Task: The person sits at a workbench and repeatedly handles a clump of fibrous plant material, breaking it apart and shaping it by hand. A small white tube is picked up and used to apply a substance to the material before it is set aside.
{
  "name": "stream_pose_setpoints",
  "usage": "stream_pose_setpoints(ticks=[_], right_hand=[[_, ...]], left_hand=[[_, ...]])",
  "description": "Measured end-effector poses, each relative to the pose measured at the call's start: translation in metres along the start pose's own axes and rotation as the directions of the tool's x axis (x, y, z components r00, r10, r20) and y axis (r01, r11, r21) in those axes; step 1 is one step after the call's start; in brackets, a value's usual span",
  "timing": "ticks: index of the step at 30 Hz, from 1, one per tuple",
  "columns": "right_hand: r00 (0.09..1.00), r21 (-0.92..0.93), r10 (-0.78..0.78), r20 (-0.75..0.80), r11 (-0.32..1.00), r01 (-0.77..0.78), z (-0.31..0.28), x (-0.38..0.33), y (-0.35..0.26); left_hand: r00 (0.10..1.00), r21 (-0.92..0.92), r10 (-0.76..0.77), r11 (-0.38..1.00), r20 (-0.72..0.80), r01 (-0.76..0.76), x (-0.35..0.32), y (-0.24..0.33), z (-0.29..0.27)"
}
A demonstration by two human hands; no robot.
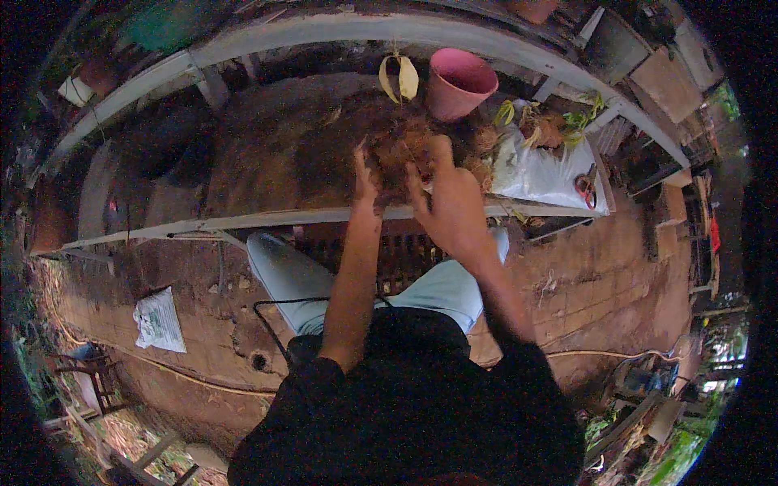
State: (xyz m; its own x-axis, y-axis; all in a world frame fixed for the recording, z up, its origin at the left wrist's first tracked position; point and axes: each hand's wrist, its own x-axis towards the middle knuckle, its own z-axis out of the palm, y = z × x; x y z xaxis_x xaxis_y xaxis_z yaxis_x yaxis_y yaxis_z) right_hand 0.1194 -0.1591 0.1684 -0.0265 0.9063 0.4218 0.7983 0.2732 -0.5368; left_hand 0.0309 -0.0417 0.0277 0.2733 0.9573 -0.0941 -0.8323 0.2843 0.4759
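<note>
**Both hands in a loose clump of brown fibre**

We see our left hand and right hand both pressed into a reddish-brown fibrous clump, which sits on the raised potting bench in front of us, on top of a wider mound of dark soil. The left fingers reach up along the clump's left flank; the right hand curls round its right side, thumb toward the middle. Both hands are closed on the fibre, though how tightly we cannot tell.

We judge the clump to be light, dry and springy, more like coarse husk than packed earth. It will probably shed strands and crumble at the edges, so a pinch at the rim would only tear off a tuft. The better hold is the one we have: palms on opposite flanks, fingers dug in low, squeezing toward each other.

Just beyond our right fingertips stands a pink plastic pot, and above the clump hangs a yellowed leaf. To the right of the grip lies a white bag with uprooted plants at its top and red-handled scissors on it.
</note>
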Motion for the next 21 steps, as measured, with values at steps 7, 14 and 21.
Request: stream_pose_setpoints(ticks=[7, 14, 21], right_hand=[[0.944, 0.389, 0.217, -0.248, 0.915, -0.108, 0.050, -0.033, 0.032], [0.871, 0.938, 0.469, 0.147, 0.214, -0.273, 0.051, -0.046, 0.044], [0.846, 0.806, 0.252, 0.470, -0.513, -0.295, 0.069, -0.063, 0.076]], left_hand=[[0.958, 0.147, 0.287, 0.946, 0.029, -0.288, 0.006, -0.018, -0.010], [0.949, 0.258, 0.314, 0.916, 0.010, -0.306, -0.009, -0.027, 0.012], [0.978, -0.016, 0.174, 0.985, 0.112, -0.174, 0.010, -0.041, -0.013]])
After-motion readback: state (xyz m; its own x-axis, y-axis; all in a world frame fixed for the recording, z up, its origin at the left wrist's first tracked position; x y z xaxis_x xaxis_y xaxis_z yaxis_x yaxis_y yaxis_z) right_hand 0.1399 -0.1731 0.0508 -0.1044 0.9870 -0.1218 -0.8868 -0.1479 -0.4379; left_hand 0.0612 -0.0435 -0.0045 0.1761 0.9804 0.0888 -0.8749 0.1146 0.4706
